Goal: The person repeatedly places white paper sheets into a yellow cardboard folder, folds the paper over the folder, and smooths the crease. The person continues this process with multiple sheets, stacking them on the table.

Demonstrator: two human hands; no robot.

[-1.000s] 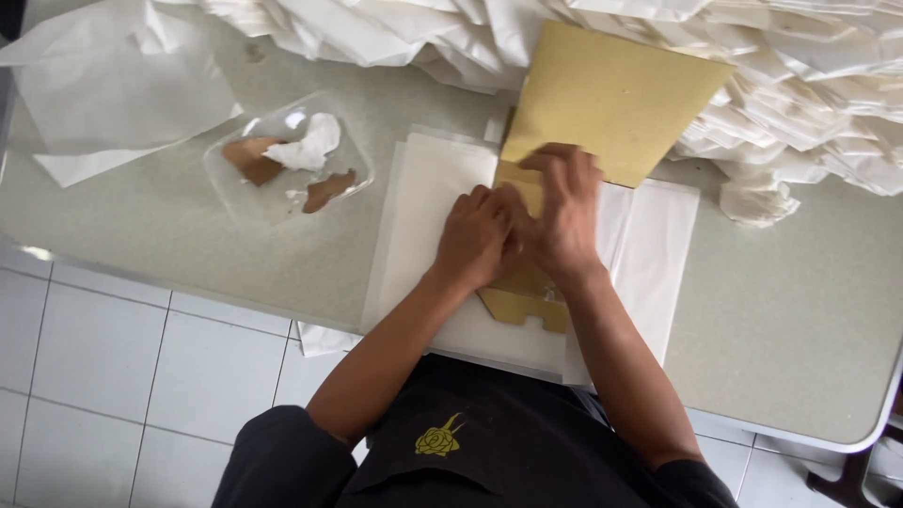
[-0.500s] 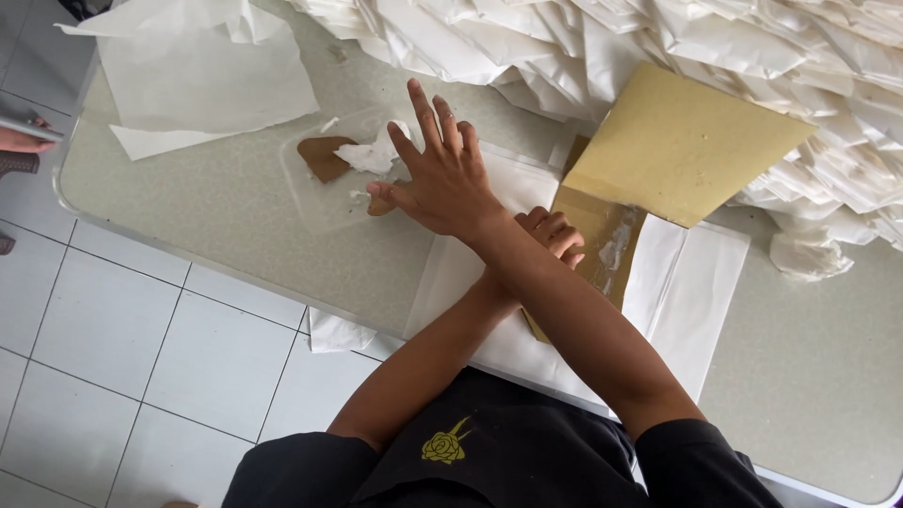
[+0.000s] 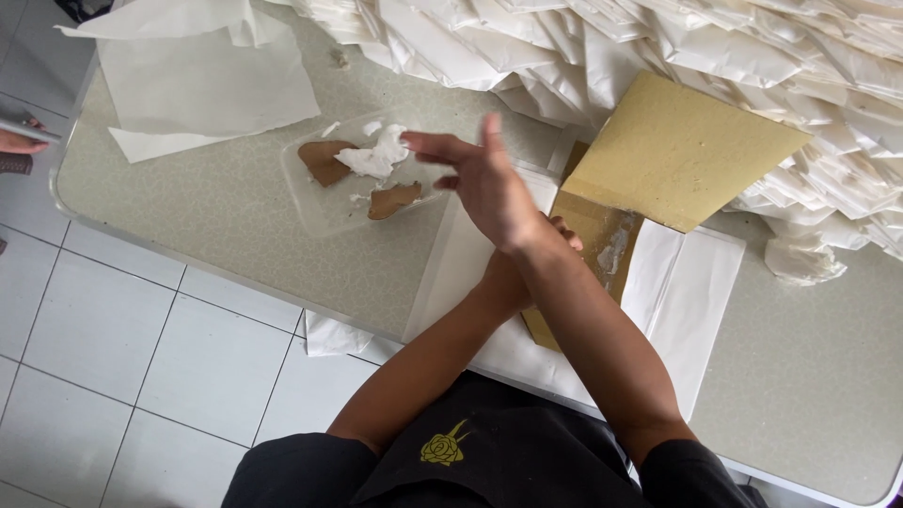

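- Since half a second ago the right hand (image 3: 489, 183) has drawn back from the clear plastic tray (image 3: 324, 202) and now hangs just above its right edge, blurred with motion; a second ago both hands pressed on the brown paper.
- Crossed beneath the right forearm, the left hand (image 3: 527, 273) rests on the brown paper envelope (image 3: 588, 249), mostly hidden; whether its fingers are flat or curled I cannot tell.
- Right-hand fingers (image 3: 433, 146) are stretched out, loosely together and pointing left, gripping nothing that shows.
- White paste (image 3: 376, 155) and two brown scraps lie in the tray, which sits on the desk (image 3: 188, 202).
- Smeared pale paste shows on the envelope's lower panel, and its large flap (image 3: 682, 150) stands open, not pressed down; gluing looks under way, sealing not done.
- Under the envelope lies a sheet of white paper (image 3: 687, 301), near the desk's front edge.
- Behind, a big heap of folded white paper pieces (image 3: 752, 66) crowds the far side; loose white sheets (image 3: 202, 85) lie at the far left.
- At the left edge another person's hand (image 3: 19, 141) barely shows.
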